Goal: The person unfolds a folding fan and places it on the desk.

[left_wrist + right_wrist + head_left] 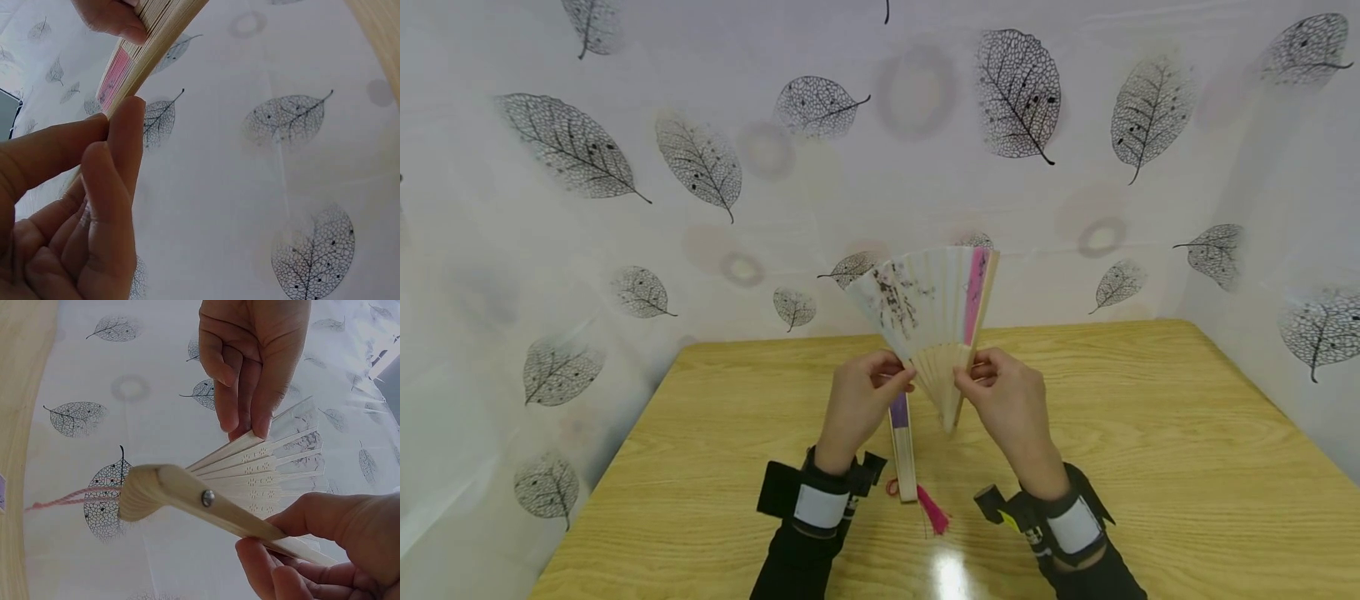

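Above the yellow wood-grain counter (1112, 433) is a partly spread white folding fan (928, 304) with a pink panel, probably light, its leaf fragile; the left hand (857, 400) and right hand (1013, 404) pinch its opposite edges, likely the stiffest holds.

The counter (700, 467) spans the lower frame, the sheet (820, 192) behind it and along both sides. At centre, the spread fan (925, 308) is held above the counter between 2 hands: left hand (859, 400) at its left edge, right hand (1011, 404) at its right. The folded fan (904, 454) lies on the counter at lower centre, between the 2 wrist straps (820, 506), its upper end behind the left hand; the tassel (933, 510) lies right of its lower end.
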Demonstrator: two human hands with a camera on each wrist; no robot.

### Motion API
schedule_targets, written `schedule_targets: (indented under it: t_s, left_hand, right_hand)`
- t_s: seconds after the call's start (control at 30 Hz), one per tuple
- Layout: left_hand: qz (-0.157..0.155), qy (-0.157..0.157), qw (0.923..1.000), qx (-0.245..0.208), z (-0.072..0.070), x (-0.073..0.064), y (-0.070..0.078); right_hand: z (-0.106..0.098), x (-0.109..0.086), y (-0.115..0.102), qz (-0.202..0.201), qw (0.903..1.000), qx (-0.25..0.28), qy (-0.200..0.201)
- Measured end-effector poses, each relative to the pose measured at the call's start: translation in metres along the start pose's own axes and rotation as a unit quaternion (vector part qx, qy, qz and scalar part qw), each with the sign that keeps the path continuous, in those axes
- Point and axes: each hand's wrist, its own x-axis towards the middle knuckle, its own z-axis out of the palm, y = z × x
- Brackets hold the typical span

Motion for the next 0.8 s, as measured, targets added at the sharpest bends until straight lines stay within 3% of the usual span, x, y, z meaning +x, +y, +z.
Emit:
schedule_targets:
  t_s: [0.8]
  left_hand:
    - [-0.022, -0.003, 0.9997, 0.011, -0.0006, 0.0007, 0.0008]
  right_hand:
    - [-0.0029, 0.0033, 0.0036, 0.011, 0.9999, -0.004, 0.011]
